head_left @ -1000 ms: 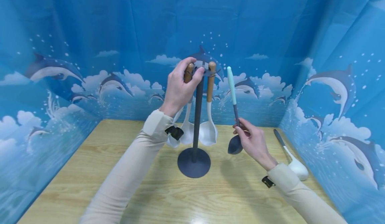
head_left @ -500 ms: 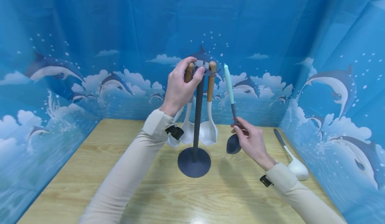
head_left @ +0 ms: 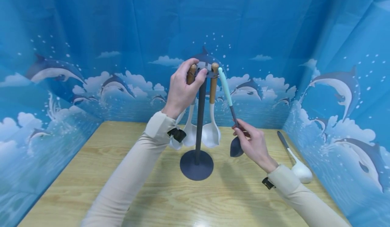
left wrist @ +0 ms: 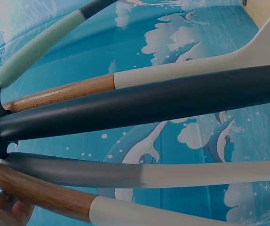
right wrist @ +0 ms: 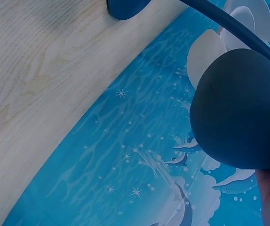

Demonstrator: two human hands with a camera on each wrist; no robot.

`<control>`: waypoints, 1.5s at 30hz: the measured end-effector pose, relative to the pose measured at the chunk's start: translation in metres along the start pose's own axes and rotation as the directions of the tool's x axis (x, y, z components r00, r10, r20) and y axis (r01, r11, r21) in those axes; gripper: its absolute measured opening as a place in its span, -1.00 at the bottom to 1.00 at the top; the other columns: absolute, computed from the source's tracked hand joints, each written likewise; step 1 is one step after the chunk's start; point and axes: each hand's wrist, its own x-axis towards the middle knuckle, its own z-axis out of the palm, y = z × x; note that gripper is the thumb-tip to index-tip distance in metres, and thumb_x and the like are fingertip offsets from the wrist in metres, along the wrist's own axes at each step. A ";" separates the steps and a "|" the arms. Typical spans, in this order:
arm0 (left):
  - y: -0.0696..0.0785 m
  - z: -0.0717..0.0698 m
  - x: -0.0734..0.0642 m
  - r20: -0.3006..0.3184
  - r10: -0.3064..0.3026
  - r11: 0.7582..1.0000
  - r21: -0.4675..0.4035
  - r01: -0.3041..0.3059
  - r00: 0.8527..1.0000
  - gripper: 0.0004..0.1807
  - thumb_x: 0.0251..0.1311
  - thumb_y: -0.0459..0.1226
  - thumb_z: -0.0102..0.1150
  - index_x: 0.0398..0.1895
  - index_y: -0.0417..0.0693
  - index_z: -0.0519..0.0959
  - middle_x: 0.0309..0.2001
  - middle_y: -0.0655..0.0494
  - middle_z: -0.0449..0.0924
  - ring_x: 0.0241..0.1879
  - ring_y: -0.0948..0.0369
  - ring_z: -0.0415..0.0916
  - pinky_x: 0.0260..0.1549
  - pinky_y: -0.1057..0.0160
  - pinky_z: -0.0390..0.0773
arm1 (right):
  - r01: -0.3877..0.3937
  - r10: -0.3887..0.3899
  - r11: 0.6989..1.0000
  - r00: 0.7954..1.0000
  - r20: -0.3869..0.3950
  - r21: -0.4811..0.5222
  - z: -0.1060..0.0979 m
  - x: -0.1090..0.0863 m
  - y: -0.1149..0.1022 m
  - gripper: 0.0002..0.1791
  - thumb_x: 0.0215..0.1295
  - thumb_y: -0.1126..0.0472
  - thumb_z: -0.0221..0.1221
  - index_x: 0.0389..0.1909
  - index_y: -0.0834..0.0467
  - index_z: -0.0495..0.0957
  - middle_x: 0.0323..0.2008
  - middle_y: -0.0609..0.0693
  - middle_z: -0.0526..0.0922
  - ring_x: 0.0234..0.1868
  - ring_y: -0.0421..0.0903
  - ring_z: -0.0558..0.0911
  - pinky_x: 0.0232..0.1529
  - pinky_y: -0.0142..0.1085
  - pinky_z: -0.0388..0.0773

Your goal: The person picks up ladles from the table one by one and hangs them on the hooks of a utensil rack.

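My left hand (head_left: 181, 86) grips the top of a dark utensil stand (head_left: 200, 118), its thumb over the holder rim. In my right hand (head_left: 254, 144) is a ladle with a mint handle (head_left: 226, 88), pinched low on its dark neck. The dark ladle bowl (right wrist: 241, 110) fills much of the right wrist view. The ladle leans left, and its mint handle (left wrist: 36, 49) has its tip right at a notch of the holder in the left wrist view. A wooden-handled ladle (head_left: 214, 88) hangs beside it; another wooden handle (left wrist: 45, 190) lies by my left fingers.
A grey-handled utensil (left wrist: 74, 169) with a pale shaft hangs on the stand too. A white ladle (head_left: 301, 171) with a dark handle lies on the wooden table (head_left: 170, 200) at the right. A dolphin-print curtain (head_left: 91, 34) encloses the back and sides.
My right hand has tilted the mint-handled ladle leftward, bringing its handle tip from well clear of the stand to its rim. My left hand has stayed on the stand.
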 end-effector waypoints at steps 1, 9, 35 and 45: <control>0.000 0.000 0.000 -0.001 0.002 1.000 0.001 -0.002 1.000 -0.46 0.34 0.01 0.00 0.26 -0.10 0.43 -0.28 0.02 0.38 -0.44 0.16 0.27 -0.42 0.26 0.30 | 0.001 -0.001 1.000 1.000 0.000 -0.003 0.000 0.000 0.000 -0.66 0.36 0.40 0.15 0.13 0.21 0.60 -0.28 0.09 0.74 -0.40 -0.07 0.73 -0.30 -0.57 0.60; 0.001 0.000 0.001 0.000 0.001 1.000 0.001 -0.001 1.000 -0.45 0.33 0.02 0.00 0.27 -0.10 0.43 -0.27 0.01 0.39 -0.44 0.17 0.27 -0.41 0.25 0.31 | 0.009 -0.009 1.000 1.000 -0.007 -0.012 0.001 0.001 0.000 -0.65 0.33 0.43 0.17 0.12 0.24 0.60 -0.28 0.10 0.74 -0.41 -0.06 0.73 -0.28 -0.57 0.60; 0.000 0.000 -0.001 -0.023 0.020 1.000 0.006 -0.020 1.000 -0.45 0.32 0.01 0.01 0.26 -0.10 0.44 -0.29 0.02 0.38 -0.46 0.16 0.24 -0.41 0.25 0.29 | 0.003 -0.010 0.997 0.996 0.088 0.081 0.021 -0.003 -0.001 -0.62 0.31 0.42 0.20 0.15 0.34 0.54 -0.24 0.17 0.73 -0.37 -0.03 0.74 -0.26 -0.40 0.67; 0.001 0.002 -0.001 -0.016 0.010 1.000 0.012 -0.010 1.000 -0.45 0.33 0.00 0.01 0.28 -0.09 0.43 -0.09 -0.05 0.50 -0.37 0.18 0.32 -0.38 0.24 0.35 | -0.003 -0.004 0.997 0.994 0.106 0.072 0.029 -0.004 -0.003 -0.66 0.32 0.40 0.20 0.11 0.34 0.56 -0.26 0.15 0.74 -0.32 -0.05 0.75 -0.22 -0.35 0.68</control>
